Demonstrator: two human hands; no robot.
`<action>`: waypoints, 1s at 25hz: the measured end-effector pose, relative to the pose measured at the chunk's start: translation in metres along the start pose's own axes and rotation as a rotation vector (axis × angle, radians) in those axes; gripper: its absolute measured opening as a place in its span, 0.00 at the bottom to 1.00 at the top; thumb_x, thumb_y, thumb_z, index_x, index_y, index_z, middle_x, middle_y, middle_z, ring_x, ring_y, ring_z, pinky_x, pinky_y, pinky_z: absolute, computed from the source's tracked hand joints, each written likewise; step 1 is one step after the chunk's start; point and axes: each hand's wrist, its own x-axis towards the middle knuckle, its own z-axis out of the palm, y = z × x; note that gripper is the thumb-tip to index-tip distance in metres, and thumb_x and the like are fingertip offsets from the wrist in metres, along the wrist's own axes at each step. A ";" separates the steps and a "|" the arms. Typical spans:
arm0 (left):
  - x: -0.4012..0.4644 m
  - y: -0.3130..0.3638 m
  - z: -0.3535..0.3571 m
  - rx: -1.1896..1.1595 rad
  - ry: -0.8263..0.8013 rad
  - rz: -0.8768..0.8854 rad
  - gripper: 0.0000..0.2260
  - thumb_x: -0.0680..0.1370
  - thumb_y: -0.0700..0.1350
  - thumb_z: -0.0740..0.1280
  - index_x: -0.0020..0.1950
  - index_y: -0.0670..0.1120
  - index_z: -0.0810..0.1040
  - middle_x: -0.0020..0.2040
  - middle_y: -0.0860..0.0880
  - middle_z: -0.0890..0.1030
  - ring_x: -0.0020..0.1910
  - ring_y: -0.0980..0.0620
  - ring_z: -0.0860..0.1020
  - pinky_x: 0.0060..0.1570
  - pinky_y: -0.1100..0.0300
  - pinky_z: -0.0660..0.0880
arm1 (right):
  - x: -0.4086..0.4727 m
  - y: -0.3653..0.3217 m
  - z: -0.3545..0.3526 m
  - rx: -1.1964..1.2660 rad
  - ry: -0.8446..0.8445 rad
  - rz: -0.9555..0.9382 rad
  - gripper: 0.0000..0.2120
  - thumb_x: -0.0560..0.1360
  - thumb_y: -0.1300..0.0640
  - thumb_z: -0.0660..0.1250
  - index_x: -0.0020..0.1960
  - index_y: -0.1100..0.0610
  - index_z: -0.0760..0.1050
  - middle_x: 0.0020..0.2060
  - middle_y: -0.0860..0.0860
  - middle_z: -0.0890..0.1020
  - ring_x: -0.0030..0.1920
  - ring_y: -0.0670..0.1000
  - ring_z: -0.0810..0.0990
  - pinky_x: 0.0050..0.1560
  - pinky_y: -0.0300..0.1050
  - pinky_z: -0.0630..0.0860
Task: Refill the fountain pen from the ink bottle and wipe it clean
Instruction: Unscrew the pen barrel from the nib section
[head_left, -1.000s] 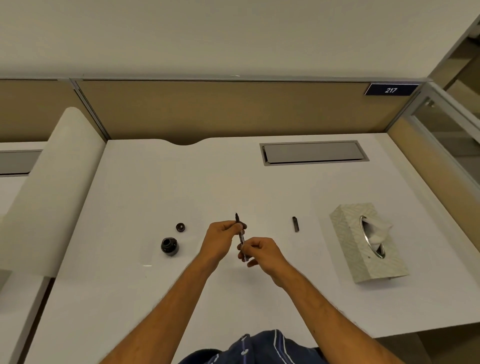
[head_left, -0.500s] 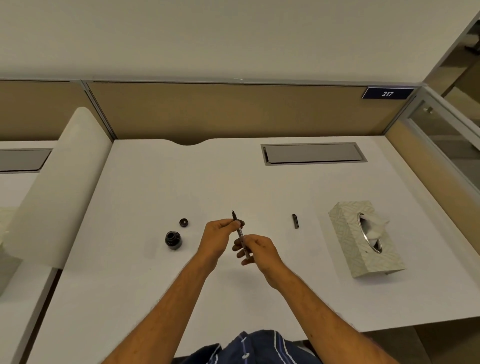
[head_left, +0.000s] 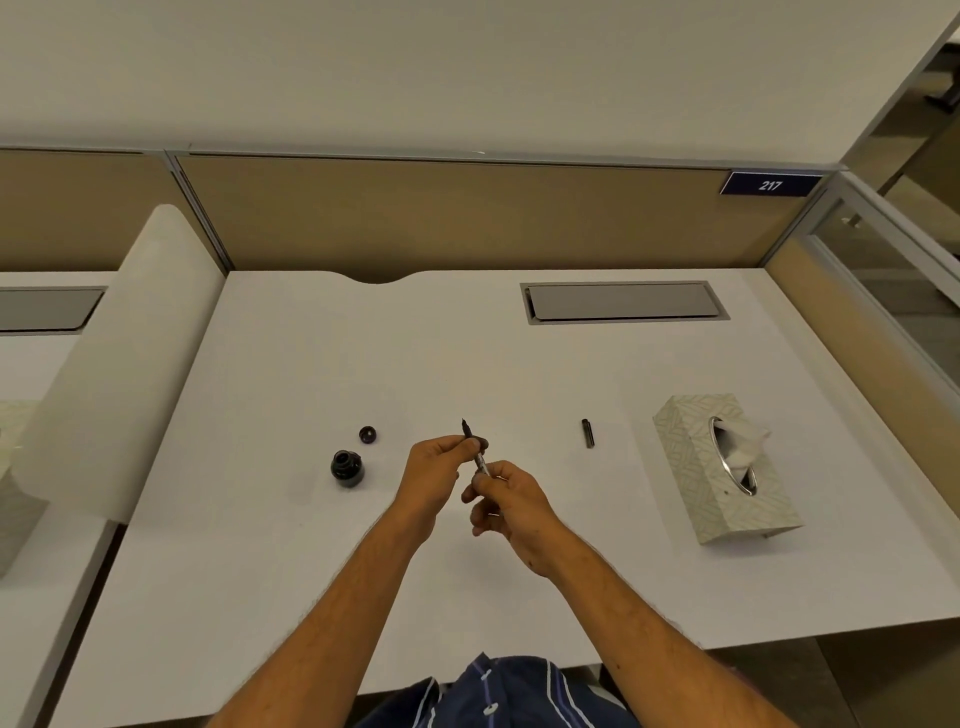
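Note:
Both hands hold a thin dark fountain pen (head_left: 478, 456) above the white desk (head_left: 467, 364), nib pointing up and away. My left hand (head_left: 439, 467) pinches the front section just below the nib. My right hand (head_left: 511, 499) grips the rear end of the pen. The open black ink bottle (head_left: 347, 467) stands on the desk left of my hands, with its round cap (head_left: 367, 434) lying just behind it. A short dark pen cap (head_left: 588, 433) lies on the desk to the right.
A patterned tissue box (head_left: 727, 467) with a tissue sticking out sits at the right. A grey cable hatch (head_left: 623, 302) is set into the desk's back. A rounded white divider (head_left: 114, 353) borders the left side, and brown partition panels stand behind.
The hands and pen stay nearly as they were, the right fingers shifting slightly on the pen's rear end. The view has drifted a little to the left.

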 end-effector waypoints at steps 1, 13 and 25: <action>-0.001 0.000 0.000 0.001 -0.001 0.004 0.08 0.79 0.44 0.67 0.51 0.46 0.86 0.52 0.51 0.86 0.57 0.52 0.81 0.61 0.53 0.73 | -0.001 0.000 0.000 -0.008 0.011 0.007 0.09 0.81 0.58 0.63 0.58 0.61 0.75 0.44 0.59 0.83 0.29 0.51 0.75 0.33 0.46 0.77; -0.005 -0.001 0.000 0.016 -0.021 0.004 0.08 0.78 0.44 0.67 0.51 0.47 0.86 0.49 0.49 0.87 0.52 0.54 0.82 0.57 0.55 0.73 | -0.002 0.001 -0.003 0.063 0.005 0.052 0.14 0.83 0.52 0.58 0.58 0.59 0.78 0.38 0.56 0.81 0.26 0.47 0.63 0.28 0.41 0.63; -0.002 -0.006 0.003 0.042 -0.011 -0.014 0.08 0.78 0.45 0.68 0.51 0.46 0.86 0.49 0.49 0.86 0.53 0.54 0.82 0.64 0.51 0.73 | 0.000 0.004 -0.008 0.052 0.025 0.054 0.17 0.84 0.54 0.54 0.57 0.58 0.81 0.40 0.56 0.85 0.31 0.47 0.67 0.33 0.41 0.67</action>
